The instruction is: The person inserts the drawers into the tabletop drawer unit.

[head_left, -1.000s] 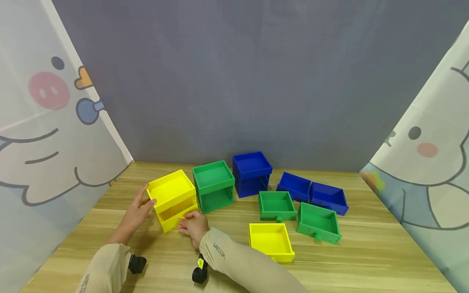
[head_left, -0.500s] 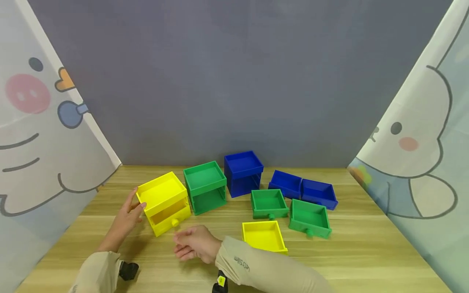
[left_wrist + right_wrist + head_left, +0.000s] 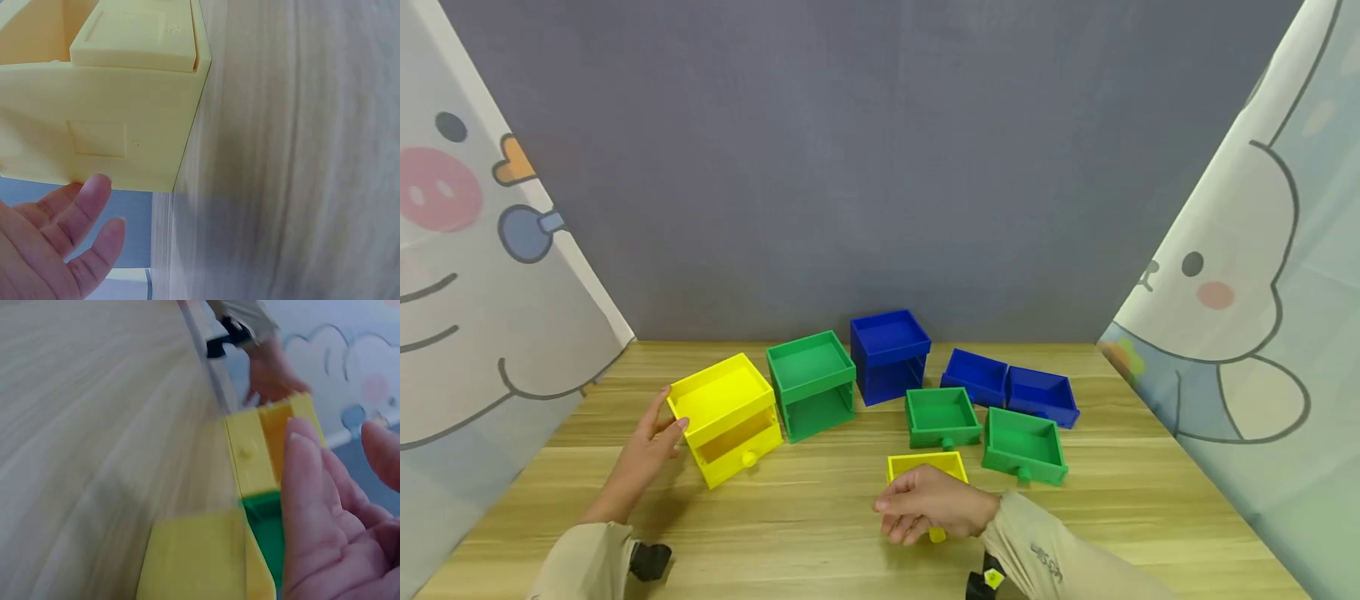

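A small yellow cabinet (image 3: 722, 396) stands at the left, with a knobbed drawer (image 3: 727, 464) in its lower slot. Its upper slot is hollow. My left hand (image 3: 647, 446) rests on the cabinet's left side, fingers loosely extended; in the left wrist view its fingertips meet the yellow wall (image 3: 119, 156). My right hand (image 3: 934, 502) hovers over a loose yellow drawer (image 3: 951, 461), hiding most of it. Nothing lies between its loosely bent fingers, and in the right wrist view the drawer (image 3: 194, 556) is apart from the fingers.
A green cabinet (image 3: 811, 365) and a blue cabinet (image 3: 891, 333) stand right of the yellow one, both with hollow fronts. Two green drawers (image 3: 1024, 450) and two blue drawers (image 3: 1042, 392) lie at the right of the wooden table (image 3: 805, 533). A grey curtain (image 3: 880, 183) closes the back.
My right hand has let go of the lower drawer's front in the yellow cabinet and moved right to the loose yellow drawer. The left hand stays at the cabinet's side. The view has shifted slightly.
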Tool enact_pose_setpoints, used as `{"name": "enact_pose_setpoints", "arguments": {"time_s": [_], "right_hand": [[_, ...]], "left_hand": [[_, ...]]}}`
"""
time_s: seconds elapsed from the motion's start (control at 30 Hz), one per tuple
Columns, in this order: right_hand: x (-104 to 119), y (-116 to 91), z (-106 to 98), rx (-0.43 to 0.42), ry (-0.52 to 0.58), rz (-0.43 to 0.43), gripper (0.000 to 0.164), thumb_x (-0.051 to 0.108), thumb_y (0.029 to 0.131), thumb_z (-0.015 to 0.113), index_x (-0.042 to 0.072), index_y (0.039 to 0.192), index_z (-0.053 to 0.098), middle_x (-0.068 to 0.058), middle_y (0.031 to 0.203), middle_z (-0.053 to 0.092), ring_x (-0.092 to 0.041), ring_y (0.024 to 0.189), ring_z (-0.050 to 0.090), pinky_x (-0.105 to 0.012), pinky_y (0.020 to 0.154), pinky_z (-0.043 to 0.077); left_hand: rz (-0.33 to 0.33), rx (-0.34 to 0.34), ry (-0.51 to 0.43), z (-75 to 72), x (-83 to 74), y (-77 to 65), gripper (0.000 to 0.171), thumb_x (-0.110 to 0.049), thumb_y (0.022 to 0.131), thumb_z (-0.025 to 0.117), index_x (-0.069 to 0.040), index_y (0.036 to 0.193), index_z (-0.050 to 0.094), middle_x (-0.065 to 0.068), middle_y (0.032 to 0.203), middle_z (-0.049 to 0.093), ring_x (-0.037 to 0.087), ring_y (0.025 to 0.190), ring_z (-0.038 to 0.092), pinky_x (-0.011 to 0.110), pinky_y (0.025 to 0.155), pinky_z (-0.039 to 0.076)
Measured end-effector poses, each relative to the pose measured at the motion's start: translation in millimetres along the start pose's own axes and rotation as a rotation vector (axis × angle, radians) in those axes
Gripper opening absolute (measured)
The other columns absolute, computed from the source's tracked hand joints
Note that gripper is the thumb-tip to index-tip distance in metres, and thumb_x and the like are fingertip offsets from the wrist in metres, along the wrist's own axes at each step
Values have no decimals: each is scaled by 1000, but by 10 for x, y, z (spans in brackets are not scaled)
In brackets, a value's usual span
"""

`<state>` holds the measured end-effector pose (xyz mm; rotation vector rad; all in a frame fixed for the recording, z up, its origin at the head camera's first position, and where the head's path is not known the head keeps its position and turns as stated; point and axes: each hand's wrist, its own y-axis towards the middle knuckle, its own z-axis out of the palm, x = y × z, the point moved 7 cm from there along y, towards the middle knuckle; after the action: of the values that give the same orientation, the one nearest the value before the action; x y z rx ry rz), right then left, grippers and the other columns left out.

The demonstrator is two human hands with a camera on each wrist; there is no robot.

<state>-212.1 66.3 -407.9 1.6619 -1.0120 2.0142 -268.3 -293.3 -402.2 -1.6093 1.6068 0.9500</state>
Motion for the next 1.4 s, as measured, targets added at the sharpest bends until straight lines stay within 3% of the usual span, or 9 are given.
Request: {"name": "enact_pose_setpoints", "arguments": {"time_s": [0.17,0.4,0.57,0.77,1.03,1.2,1.4], "right_hand": [[-59,-323,-251,40,26,-33,49,23,94,63,-23,106,56,-1,79,69,-5,66,66,-17,58,51],[-263,-565,-339,1,27,18,44,24,93,64,-19,103,61,-1,77,70,-5,65,66,-17,57,52],[-418,-605,-362,-37,28,71,34,22,95,61,-11,102,65,-1,76,70,-4,63,65,-16,56,51],[-554,-625,-417,-52,16,114,35,25,96,57,-8,106,66,1,75,68,-3,62,64,-16,56,51],[-669,-596,-447,-186,-55,117,31,28,95,59,-3,93,67,-1,71,67,-5,57,62,-17,53,50],[-720,-591,-425,-245,-78,125,33,31,96,57,0,95,67,-1,70,67,-4,55,60,-17,51,49],[-768,-563,-398,-242,16,145,35,34,98,53,0,97,64,0,71,67,-4,58,61,-17,53,50]], "left_hand": [[-3,-1,4,-4,4,15,69,-29,104,39,-9,153,-6,45,138,25,51,101,55,45,80,51],[23,-11,-8,9,-9,23,68,-27,104,38,-7,153,-5,44,140,22,56,110,48,28,73,51],[46,-17,-5,8,-23,18,69,-28,104,39,-6,153,-4,45,139,22,55,106,50,26,71,50],[46,-22,-4,18,-27,4,67,-26,104,39,-5,153,-3,46,136,26,55,105,50,26,71,50],[20,-8,-10,-1,12,-13,69,-28,105,38,-9,153,-7,43,143,18,55,118,41,35,78,52],[17,14,-16,23,8,-1,71,-32,104,39,-11,153,-9,41,146,12,54,122,37,37,80,51],[6,4,-7,30,2,1,71,-32,104,37,-12,153,-9,43,142,20,55,117,42,43,82,50]]}}
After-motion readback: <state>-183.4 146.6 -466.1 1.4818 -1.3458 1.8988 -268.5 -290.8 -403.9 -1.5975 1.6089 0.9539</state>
